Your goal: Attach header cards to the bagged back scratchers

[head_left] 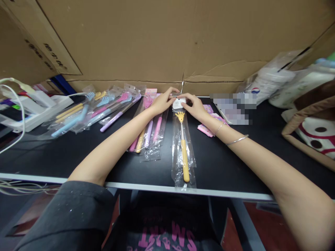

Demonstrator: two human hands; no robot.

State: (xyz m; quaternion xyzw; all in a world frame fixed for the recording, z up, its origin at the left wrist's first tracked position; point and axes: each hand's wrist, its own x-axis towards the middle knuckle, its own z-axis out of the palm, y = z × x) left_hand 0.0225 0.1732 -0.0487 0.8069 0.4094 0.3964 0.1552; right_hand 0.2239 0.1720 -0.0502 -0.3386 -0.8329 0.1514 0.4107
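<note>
A yellow back scratcher (184, 157) with a small hand-shaped head lies in a clear plastic bag (192, 153), its handle toward the front edge of the table. At the top of the bag is a small white header card (179, 103). My left hand (162, 102) pinches this card at its left side, thumb near the edge. From the right, my right hand (195, 106) has its fingers curled and closed on the card's other side. Left of the bag, under my left forearm, lie several bagged back scratchers (149, 132) in pink, purple and yellow.
More bagged scratchers (115, 111) spread to the left, beside a white power strip (39, 108) with cables. Pink cards (206, 129) lie right of my right hand. A lidded cup (272, 83) and a brown-handled bag (316, 129) stand far right. Cardboard (157, 42) walls the back.
</note>
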